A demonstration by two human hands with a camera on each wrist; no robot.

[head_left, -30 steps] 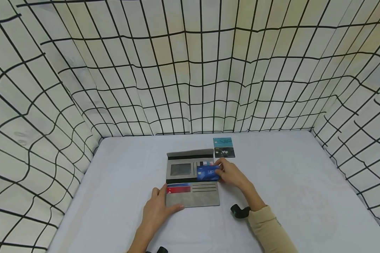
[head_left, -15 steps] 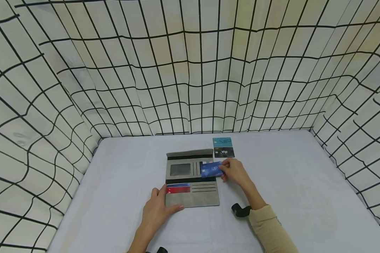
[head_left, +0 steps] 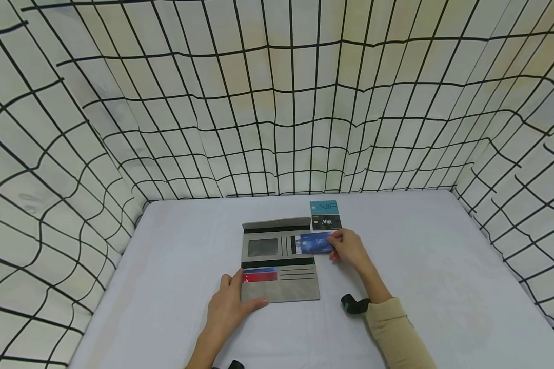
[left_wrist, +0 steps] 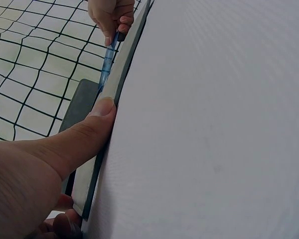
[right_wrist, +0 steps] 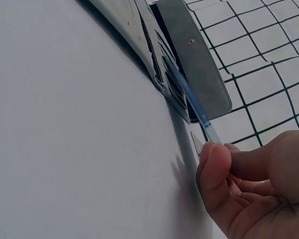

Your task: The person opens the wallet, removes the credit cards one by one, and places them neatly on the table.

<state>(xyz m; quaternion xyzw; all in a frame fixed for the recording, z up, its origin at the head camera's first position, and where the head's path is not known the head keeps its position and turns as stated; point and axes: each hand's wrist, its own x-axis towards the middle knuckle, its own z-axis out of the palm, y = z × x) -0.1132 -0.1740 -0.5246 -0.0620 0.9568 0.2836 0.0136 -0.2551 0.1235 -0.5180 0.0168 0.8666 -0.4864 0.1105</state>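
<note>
A grey wallet (head_left: 300,291) lies unfolded on the white table. My left hand (head_left: 227,303) holds its lower left corner, thumb along the front edge and fingers at the left side; the left wrist view shows the thumb (left_wrist: 84,137) on the wallet's edge. At the upper right, my right hand (head_left: 351,250) pinches the right end of a blue VIP card (head_left: 315,243). That card overlaps the wallet's upper right slots and sticks out past its side. In the right wrist view the card (right_wrist: 193,99) slants up from the slots, its inner end hidden. A red card (head_left: 260,277) sits in a lower left slot.
Above the right hand lie a black Vip card (head_left: 326,222) and a teal VIP card (head_left: 324,207), one behind the other. The wallet's flap (head_left: 277,223) stands raised at the back. White walls with black netting (head_left: 295,123) surround the table (head_left: 443,266).
My right hand has moved right and slightly up with the blue card, so more of the card extends beyond the wallet. The left hand and the wallet stay in place.
</note>
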